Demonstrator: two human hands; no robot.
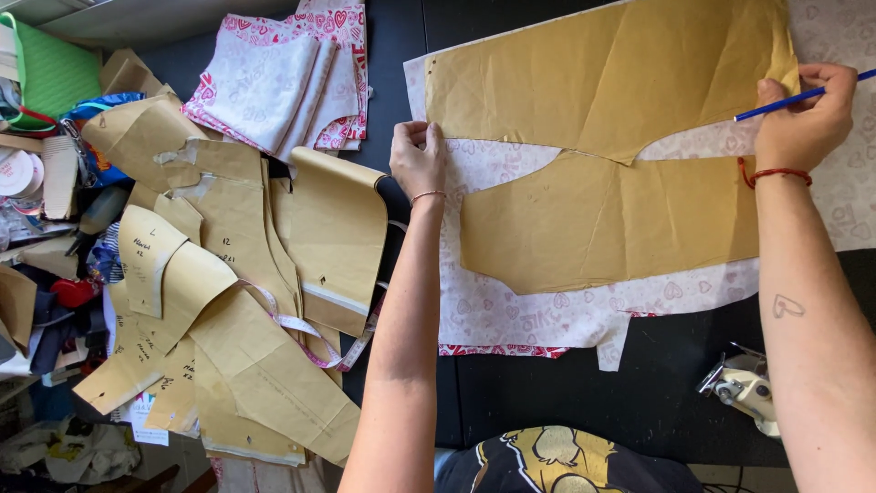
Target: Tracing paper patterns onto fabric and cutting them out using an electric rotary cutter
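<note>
Two brown paper pattern pieces lie on pale heart-printed fabric spread over a black table. My left hand presses its fingertips on the near left corner of the upper pattern piece, where paper meets fabric. My right hand holds a blue pencil at the right edge of that same piece, tip against the paper. The lower pattern piece lies between my forearms, untouched.
A heap of brown paper pattern pieces with a measuring tape fills the left. Folded pink heart-print fabric lies at the top left. Clutter and a green basket line the far left. A sewing machine part sits bottom right.
</note>
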